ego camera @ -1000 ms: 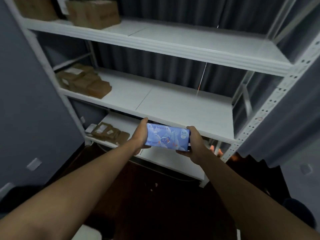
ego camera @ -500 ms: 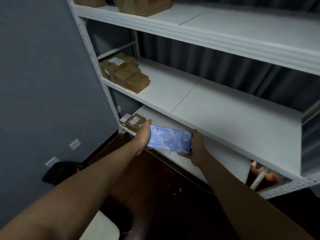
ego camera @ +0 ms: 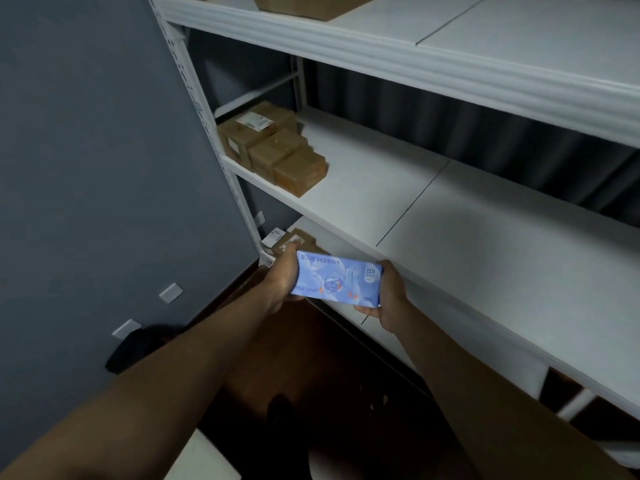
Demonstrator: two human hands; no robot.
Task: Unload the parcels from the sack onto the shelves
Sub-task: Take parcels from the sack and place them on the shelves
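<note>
Right now you've got the blue parcel [ego camera: 337, 281] held between both hands, level, printed face up, out in front of the shelving and just below the front edge of the middle shelf [ego camera: 450, 216]. Your left hand [ego camera: 282, 282] grips its left end, fingers wrapped underneath, thumb up along the short edge. Your right hand [ego camera: 388, 296] grips the right end the same way, fingertips curled under the lower right corner. The parcel is touching no shelf; it sits over the dark floor [ego camera: 311, 393], in front of the bottom shelf [ego camera: 349, 311].

Middle shelf: a cluster of brown boxes [ego camera: 273, 147] packed tight together at the far left end, against the upright post [ego camera: 221, 150]; one has a white label on top. Bottom shelf: more brown boxes [ego camera: 294, 239] at the left end, just beyond your left hand, partly hidden by it. Top shelf [ego camera: 398, 43]: the underside edge of a brown box [ego camera: 304, 6] shows at the frame top.

Grey wall [ego camera: 97, 150] to your left, with a dark object [ego camera: 138, 344] on the floor at its base, can't tell what it is
</note>
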